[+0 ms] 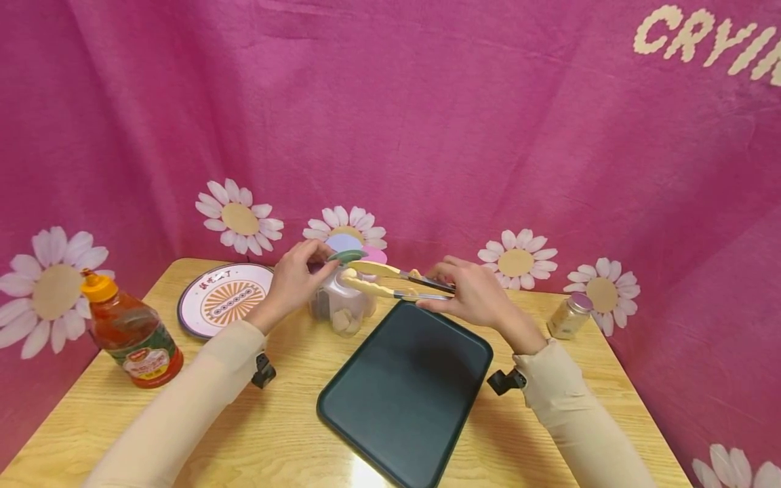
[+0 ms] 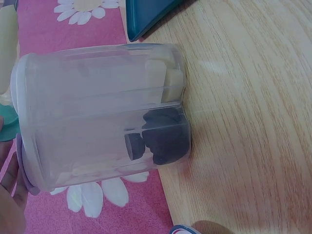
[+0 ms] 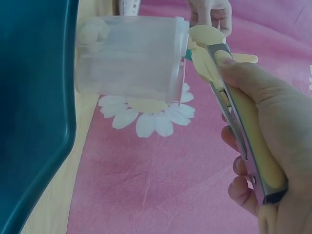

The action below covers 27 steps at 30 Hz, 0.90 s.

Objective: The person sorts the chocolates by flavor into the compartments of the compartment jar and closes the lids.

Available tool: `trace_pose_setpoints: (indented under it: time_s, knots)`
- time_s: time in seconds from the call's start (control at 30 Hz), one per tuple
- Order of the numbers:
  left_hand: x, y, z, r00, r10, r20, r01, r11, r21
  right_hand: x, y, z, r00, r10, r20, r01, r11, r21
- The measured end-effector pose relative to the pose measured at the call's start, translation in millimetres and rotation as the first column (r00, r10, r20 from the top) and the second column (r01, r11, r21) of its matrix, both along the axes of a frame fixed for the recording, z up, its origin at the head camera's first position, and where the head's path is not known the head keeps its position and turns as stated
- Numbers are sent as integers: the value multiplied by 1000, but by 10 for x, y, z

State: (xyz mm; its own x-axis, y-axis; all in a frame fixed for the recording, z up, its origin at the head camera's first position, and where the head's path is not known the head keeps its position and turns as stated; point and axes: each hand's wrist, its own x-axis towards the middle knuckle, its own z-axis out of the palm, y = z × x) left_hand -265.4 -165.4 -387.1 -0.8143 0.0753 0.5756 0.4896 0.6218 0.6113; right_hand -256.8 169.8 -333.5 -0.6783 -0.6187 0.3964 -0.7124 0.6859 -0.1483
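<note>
A clear plastic storage container [image 1: 348, 305] with several coloured flap lids stands behind the tray. Pale chunks [image 2: 171, 85] and dark pieces [image 2: 165, 136] lie in the bottom of separate compartments. My left hand [image 1: 299, 274] pinches the raised green lid [image 1: 348, 256] at the container's top. With my right hand [image 1: 470, 288] I grip a pair of tongs [image 3: 243, 126] by the handles. The cream tong heads [image 1: 369, 278] point left, just above the container and beside the green lid. Whether they hold a small pale piece, I cannot tell.
A dark baking tray [image 1: 409, 393] lies in the middle of the wooden table. At the left are a round patterned plate [image 1: 198, 318] and a red sauce bottle [image 1: 137, 332]. On the right stands a small jar [image 1: 569, 317] with a purple lid. A pink curtain [image 1: 390, 122] hangs behind.
</note>
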Motion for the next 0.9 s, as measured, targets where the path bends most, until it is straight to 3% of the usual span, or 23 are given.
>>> trace_pose_setpoints:
  time_s: [0.37, 0.9]
  knots:
    - [-12, 10, 10, 1000, 3, -12, -3, 1000, 4, 125, 225, -20, 999, -30, 29, 31, 998, -53]
    - [5, 8, 10, 1000, 4, -9, -4, 1000, 1, 528, 834, -327, 992, -127, -16, 125, 986, -108]
